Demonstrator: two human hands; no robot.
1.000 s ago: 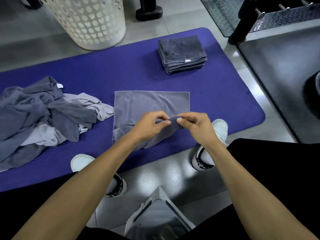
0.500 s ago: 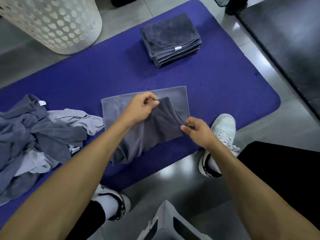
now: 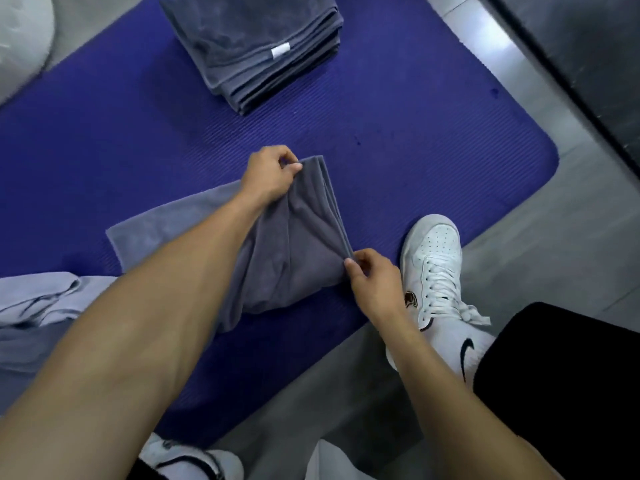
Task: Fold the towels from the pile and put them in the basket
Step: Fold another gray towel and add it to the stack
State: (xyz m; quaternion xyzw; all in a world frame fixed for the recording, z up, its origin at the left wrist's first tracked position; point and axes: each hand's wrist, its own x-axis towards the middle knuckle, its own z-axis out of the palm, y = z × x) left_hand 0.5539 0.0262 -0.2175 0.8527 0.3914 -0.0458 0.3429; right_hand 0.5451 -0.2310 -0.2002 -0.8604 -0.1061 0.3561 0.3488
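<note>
Two hands: both on one grey towel, w/ a fold edge stretched between them.
Left hand: fingers pinching the towel's far corner, raised slightly off the mat.
Right hand: thumb & fingers pinching the near corner of the same edge, just beside the white shoe.
Towel: partly doubled over; darker upper layer lies over a lighter lower layer that spreads left under the left forearm.
Mat: purple, ribbed, rounded corner at right; lies on a grey tiled floor.
Folded stack: dark grey towels, white tag on top one, on the mat's far side, well apart from the hands; top of stack cut off by frame edge.
Pile: pale grey unfolded towels at left edge, mostly out of frame.
Basket: white, top-left corner, blurred; only a small part of its wall shows, contents not visible.
Room: dark panel w/ metal strip along upper right, detail unclear.
Bottom edge: second shoe partly hidden by left arm; pale grey object at bottom centre, can't identify.
</note>
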